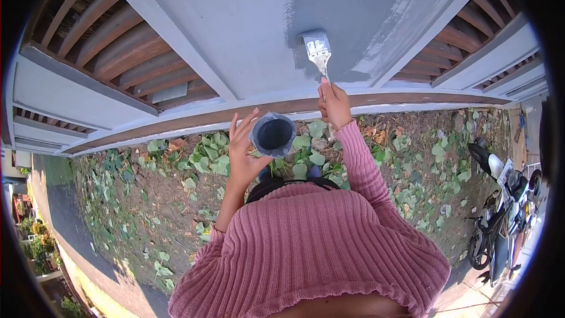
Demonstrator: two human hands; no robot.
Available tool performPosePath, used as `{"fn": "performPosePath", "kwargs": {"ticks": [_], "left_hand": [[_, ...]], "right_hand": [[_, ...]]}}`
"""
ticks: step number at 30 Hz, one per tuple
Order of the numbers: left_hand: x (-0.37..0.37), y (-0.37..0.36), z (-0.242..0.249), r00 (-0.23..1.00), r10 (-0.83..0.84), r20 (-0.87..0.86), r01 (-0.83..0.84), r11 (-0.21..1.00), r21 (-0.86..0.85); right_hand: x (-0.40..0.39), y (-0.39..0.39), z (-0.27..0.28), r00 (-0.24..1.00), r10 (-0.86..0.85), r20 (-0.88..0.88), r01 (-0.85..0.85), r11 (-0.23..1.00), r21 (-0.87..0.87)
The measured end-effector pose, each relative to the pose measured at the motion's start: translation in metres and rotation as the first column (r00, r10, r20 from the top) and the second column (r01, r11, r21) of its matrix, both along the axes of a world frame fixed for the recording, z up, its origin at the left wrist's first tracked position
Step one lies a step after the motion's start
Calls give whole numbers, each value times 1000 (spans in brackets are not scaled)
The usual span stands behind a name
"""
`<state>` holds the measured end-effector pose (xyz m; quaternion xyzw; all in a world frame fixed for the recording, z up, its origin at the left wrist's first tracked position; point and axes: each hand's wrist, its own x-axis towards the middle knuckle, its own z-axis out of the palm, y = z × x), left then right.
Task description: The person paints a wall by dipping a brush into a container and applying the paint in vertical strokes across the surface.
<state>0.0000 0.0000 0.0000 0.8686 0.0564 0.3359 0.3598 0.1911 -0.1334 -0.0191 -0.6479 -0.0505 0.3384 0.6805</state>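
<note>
My right hand is wrapped round the handle of a paintbrush. The brush's bristles press on the wall panel, at the left edge of a darker grey painted patch. Streaks of lighter colour show along the right side of that patch. In my left hand is a paint cup with grey-smeared rim and dark paint inside. The fingers lie along its left side and the thumb sits below it. The cup is held below and left of the brush, close to my body.
Brown slatted openings flank the panel on the left and the right. Leafy plants and bare soil lie along the foot of the wall. A motorcycle is parked at the far right, and a paved path runs at the left.
</note>
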Motion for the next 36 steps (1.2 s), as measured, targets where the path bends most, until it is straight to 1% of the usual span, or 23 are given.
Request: {"fn": "performPosePath", "kwargs": {"ticks": [2,3,5,6,8,11,13,15,17,24,27,29,30,32,33,35,36], "left_hand": [[1,-1,1,1000,7,-4,-7,1000,11],[-11,-5,3,1000,9,-27,-9,1000,-6],[-12,-5,7,999,16,-38,-17,1000,-26],[-11,-3,6,999,16,-32,-17,1000,-26],[-12,-1,4,999,15,-32,-16,1000,-13],[-9,-1,2,999,28,-30,-28,999,-15],[-7,-2,4,999,25,-27,-26,999,-33],[-6,-3,5,999,21,-26,-22,999,-47],[-4,-3,6,1000,22,-20,-24,997,-72],[2,0,5,999,13,-35,-15,999,-37],[3,-3,6,999,28,-30,-29,998,-47],[3,-4,5,997,36,-63,-37,999,-16],[4,-5,4,997,36,-61,-37,999,-15],[3,-8,4,998,33,-60,-34,999,-18],[3,-10,4,998,30,-61,-31,999,-17],[3,-11,3,998,29,-52,-30,999,-23],[3,-11,4,998,29,-48,-30,999,-19]], "right_hand": [[1,-2,13,1000,-10,2,9,998,60],[-11,-7,22,1000,-8,-20,9,999,42],[-15,-7,45,998,-66,19,64,994,86],[-15,-10,53,998,-66,24,64,994,87],[-15,-18,65,993,-54,108,36,987,158],[-9,-14,74,988,-82,129,56,979,196],[4,-4,57,986,-105,127,80,979,186],[11,4,26,984,-131,124,108,978,180],[16,11,-10,986,-130,105,117,986,119],[10,17,-87,986,-144,80,140,989,49],[8,13,-122,988,-153,34,152,988,27],[10,8,-144,989,-145,0,143,981,-131],[10,6,-156,989,-145,2,144,981,-130],[8,-1,-174,992,-112,53,122,960,-252],[6,-6,-179,992,-115,52,125,960,-251],[5,-16,-188,990,-34,-140,-22,925,-380],[0,-20,-187,990,-34,-137,-20,926,-377]]}}
